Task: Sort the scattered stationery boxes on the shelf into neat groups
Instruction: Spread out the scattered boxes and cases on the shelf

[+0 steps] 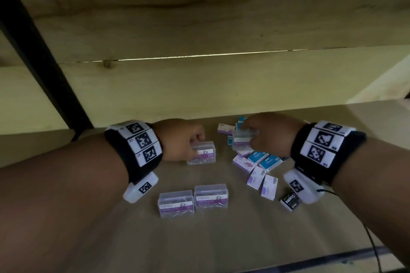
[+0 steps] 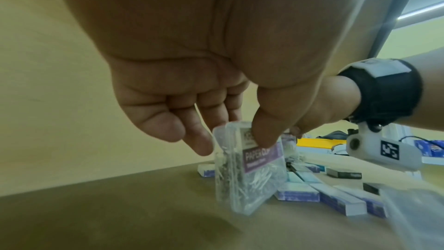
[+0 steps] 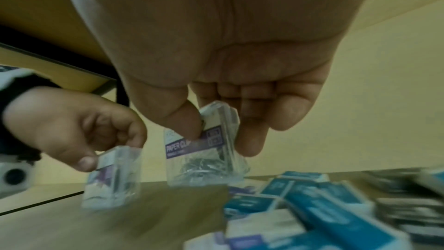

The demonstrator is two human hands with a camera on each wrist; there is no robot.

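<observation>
Nearest the head camera, two clear paper-clip cases (image 1: pixel 193 200) lie side by side on the shelf (image 1: pixel 221 239), labels up and touching, which reads as a group already begun. Behind them the left hand (image 1: pixel 179 139) pinches a third case (image 1: pixel 201 153) between thumb and fingers; the left-wrist view shows it tipped on edge with its lower corner at or near the board, probably being set down or lifted toward that pair. The right hand (image 1: pixel 265 133) holds a fourth case (image 1: pixel 243 138) clear of the shelf, thumb on the label face and fingers curled behind, seemingly drawn out of the mixed heap so like can join like. Under and before that hand the heap remains: teal staple boxes (image 1: pixel 264 159), purple-and-white boxes (image 1: pixel 261 180) lying at odd angles, and a black staple box (image 1: pixel 290 200) apart near the right wristband (image 1: pixel 319 146). By this judgement only the cases are being grouped; the small boxes are yet unsorted
</observation>
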